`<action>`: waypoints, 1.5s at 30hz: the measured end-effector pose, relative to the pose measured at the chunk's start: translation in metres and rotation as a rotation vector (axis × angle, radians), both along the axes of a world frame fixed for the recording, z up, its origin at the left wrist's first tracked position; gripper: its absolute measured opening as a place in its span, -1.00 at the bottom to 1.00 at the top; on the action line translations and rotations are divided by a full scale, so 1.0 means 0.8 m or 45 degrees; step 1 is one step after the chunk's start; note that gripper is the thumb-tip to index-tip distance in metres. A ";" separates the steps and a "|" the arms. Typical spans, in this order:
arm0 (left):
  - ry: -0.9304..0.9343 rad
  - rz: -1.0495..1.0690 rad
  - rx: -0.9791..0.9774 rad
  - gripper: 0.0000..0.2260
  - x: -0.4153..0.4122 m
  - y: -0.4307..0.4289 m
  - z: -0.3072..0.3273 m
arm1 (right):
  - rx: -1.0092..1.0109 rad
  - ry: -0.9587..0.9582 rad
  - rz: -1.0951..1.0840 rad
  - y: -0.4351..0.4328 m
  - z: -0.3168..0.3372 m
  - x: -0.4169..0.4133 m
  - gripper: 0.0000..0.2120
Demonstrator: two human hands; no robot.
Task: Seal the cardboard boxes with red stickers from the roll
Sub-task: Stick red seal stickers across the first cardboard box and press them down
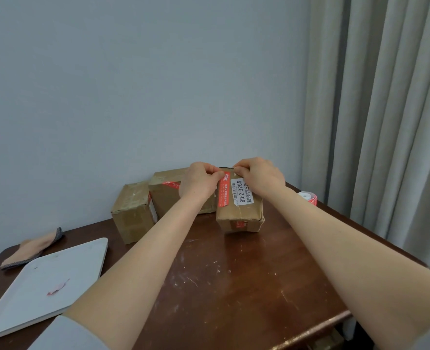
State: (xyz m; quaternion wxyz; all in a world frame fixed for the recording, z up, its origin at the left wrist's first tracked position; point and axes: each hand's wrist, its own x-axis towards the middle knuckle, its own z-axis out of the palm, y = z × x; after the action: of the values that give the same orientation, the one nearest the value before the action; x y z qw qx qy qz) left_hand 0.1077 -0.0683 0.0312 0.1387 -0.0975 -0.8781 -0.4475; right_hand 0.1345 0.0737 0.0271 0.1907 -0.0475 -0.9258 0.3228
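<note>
Left hand (pixel 200 180) first: its thumb and fingers are curled and pinch the far end of a red sticker (pixel 223 190), which runs lengthwise along the top of the nearest box (pixel 239 215). White writing runs along the strip, too small for me to read. My right hand (pixel 260 176) is just beside it at the box's far top edge, with the fingers curled and thumb and forefinger tip to tip. I cannot tell whether they grip the edge or only press on it.

Right next to the strip sits a white label (pixel 241 192) with a barcode and the number 80-2-3205. The line below it, with characters and a large 5, is partly under my right wrist. A scrap of red (pixel 239 224) shows on the box's near face.

Behind my left hand stands a second box (pixel 166 200), touching the first, with a red strip (pixel 171 184) of its own on top. A third box (pixel 133 213) leans against it on the left, with a white and red label on its side, unreadable.

The roll (pixel 307 197) of stickers lies near the table's right edge, apart from the boxes. On the scratched brown table (pixel 234 286) to my left are a white tray (pixel 82 258) holding a crumpled pink scrap (pixel 57 289) and, past it, a pad (pixel 32 248) with a grey edge.
</note>
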 end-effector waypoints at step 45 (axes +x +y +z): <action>0.234 -0.067 -0.110 -0.93 0.007 -0.008 -0.014 | -0.001 0.010 0.012 0.007 -0.003 -0.003 -0.75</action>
State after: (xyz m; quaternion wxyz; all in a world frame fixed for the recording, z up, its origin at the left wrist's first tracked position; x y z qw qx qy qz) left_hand 0.1134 -0.0744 0.0198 0.2026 -0.1669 -0.8772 -0.4019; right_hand 0.1324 0.0795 0.0248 0.1929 -0.0419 -0.9252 0.3243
